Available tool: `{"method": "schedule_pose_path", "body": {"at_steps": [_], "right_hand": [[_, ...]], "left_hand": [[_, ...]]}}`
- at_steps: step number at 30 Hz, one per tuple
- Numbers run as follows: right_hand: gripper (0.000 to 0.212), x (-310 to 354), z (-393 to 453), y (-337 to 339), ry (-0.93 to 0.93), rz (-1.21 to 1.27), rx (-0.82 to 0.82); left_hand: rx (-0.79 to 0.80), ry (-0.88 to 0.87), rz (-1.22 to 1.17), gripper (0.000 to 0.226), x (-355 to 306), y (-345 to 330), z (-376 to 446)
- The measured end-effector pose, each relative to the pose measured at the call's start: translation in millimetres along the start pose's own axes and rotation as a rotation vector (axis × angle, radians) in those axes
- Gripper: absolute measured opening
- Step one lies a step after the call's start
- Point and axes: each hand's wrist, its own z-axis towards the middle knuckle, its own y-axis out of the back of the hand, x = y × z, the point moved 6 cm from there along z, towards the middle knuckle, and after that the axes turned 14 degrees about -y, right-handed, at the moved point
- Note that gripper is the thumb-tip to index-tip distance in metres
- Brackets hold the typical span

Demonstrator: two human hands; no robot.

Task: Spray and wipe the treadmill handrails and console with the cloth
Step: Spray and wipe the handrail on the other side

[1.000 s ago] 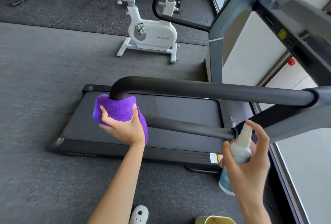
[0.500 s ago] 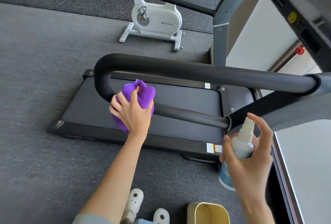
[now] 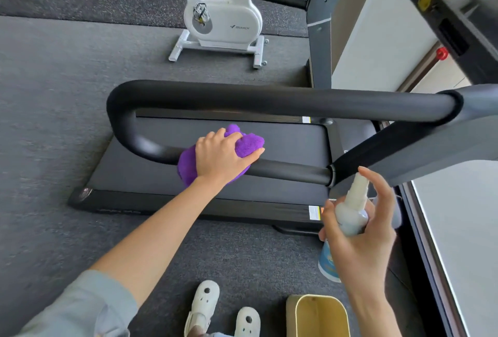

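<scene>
Purple cloth bunched under left hand, wrapped over handrail.

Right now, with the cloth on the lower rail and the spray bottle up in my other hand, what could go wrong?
1. The spray bottle nozzle points toward the rail joint near the console side; mist could drift onto electronics.
2. The left hand wipes the purple cloth on the lower handrail one-handed; the bunched cloth may miss the underside.
3. The yellow bin stands beside your feet, a possible trip.
</scene>
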Motion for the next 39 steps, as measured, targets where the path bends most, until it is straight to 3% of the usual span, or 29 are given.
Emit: {"method": "schedule_pose_path", "body": {"at_steps": [10, 15, 19, 24, 29, 34, 39], "right_hand": [[0.07, -9.8, -3.0, 41.1, -0.044, -0.015, -0.139], [0.072, -14.4, -10.0, 65.9, -0.039, -0.04, -0.197], [0.069, -12.9, -11.9, 63.8, -0.046, -0.031, -0.192], [0.068, -0.5, -14.0, 49.9, -0.011, -0.038, -0.167], [0.065, 11.1, -25.2, 36.3, 0.035, -0.022, -0.165], [0.065, 18.4, -45.8, 28.3, 0.028, -0.038, -0.208], [0.061, 28.7, -67.5, 14.6, 0.004, -0.072, -0.291]], "left_hand": [[0.069, -0.17, -0.129, 0.059, -143.8, -51.7, 29.8], [0.063, -0.25, -0.141, 0.052, -157.2, -58.0, 31.0], [0.084, -0.33, -0.184, 0.046, -141.0, -47.4, 25.9], [-0.139, -0.47, -0.067, 0.048, -56.7, -17.3, -9.5], [-0.185, -0.499, 0.007, 0.052, 11.5, 7.2, -28.2], [-0.108, -0.281, -0.001, 0.059, 70.8, 31.2, -34.0], [-0.057, -0.244, -0.172, 0.054, 44.4, 48.5, -30.3]]}}
